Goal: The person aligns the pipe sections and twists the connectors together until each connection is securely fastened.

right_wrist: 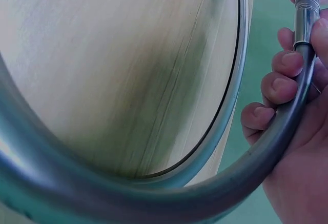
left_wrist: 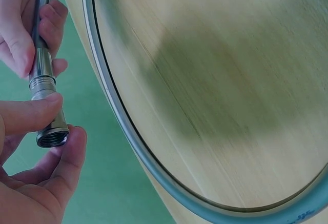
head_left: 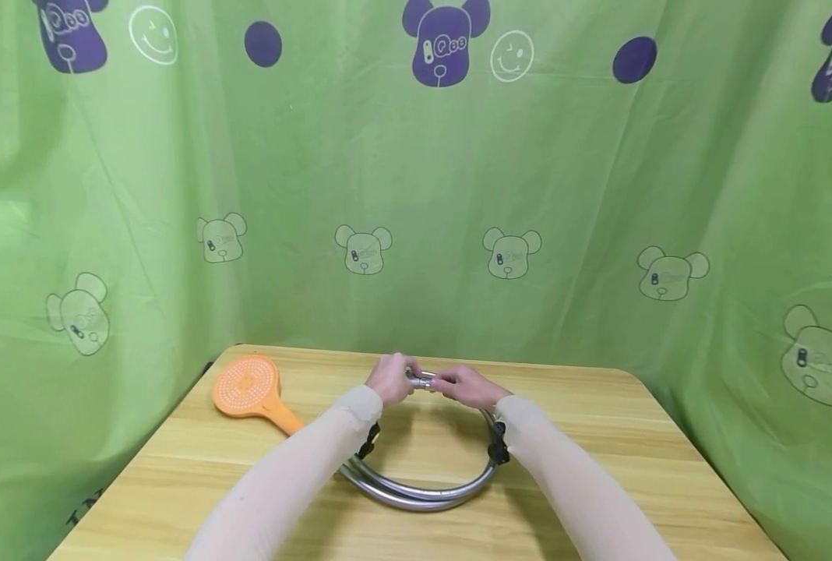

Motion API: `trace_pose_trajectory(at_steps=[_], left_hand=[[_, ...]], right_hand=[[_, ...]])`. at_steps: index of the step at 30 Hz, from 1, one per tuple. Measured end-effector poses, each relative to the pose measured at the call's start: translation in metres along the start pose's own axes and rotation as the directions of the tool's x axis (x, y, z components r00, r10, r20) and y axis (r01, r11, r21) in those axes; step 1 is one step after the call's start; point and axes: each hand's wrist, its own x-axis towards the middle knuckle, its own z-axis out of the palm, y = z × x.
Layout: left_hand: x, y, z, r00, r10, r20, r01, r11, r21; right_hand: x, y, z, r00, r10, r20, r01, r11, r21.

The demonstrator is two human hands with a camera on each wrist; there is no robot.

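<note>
A coiled metal shower hose lies in a loop on the table, its end raised between both hands. At that end is a silver sleeve with ridged rings below it. My left hand pinches the metal connector between thumb and fingers; its open mouth shows inner threads. My right hand grips the hose just behind the sleeve, fingers curled round it, as the right wrist view shows. An orange shower head lies at the table's left, its handle running behind my left forearm, which hides the handle's lower end.
The wooden table has rounded far corners. A green curtain printed with bears hangs behind it and along both sides. Black straps with cameras sit on both wrists, and the hose loop passes close by them.
</note>
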Motion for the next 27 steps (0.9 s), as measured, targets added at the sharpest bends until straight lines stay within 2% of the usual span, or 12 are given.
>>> trace_pose_trajectory(at_steps=[8,15,20,27], left_hand=[[-0.0016,0.0017,0.0001,1.000,0.027,-0.011,-0.027,0.999,0.032],[-0.0007,0.0005,-0.0015,0.999,0.031,-0.021,-0.031,0.999,0.027],[-0.0020,0.0005,-0.0031,1.000,0.023,-0.012,-0.023,1.000,0.010],[-0.0018,-0.0002,-0.0034,0.999,0.026,-0.019,-0.025,1.000,0.018]], right_hand=[[0.0012,0.0001,-0.0004,0.998,0.061,0.022,-0.062,0.994,0.090],[-0.0023,-0.0059,0.0038,0.999,0.015,-0.048,-0.008,0.992,0.127],[-0.0037,-0.0070,0.0048,0.997,-0.022,-0.080,0.031,0.994,0.101],[-0.0026,-0.0071,0.0023,0.999,-0.004,-0.053,0.007,0.999,0.049]])
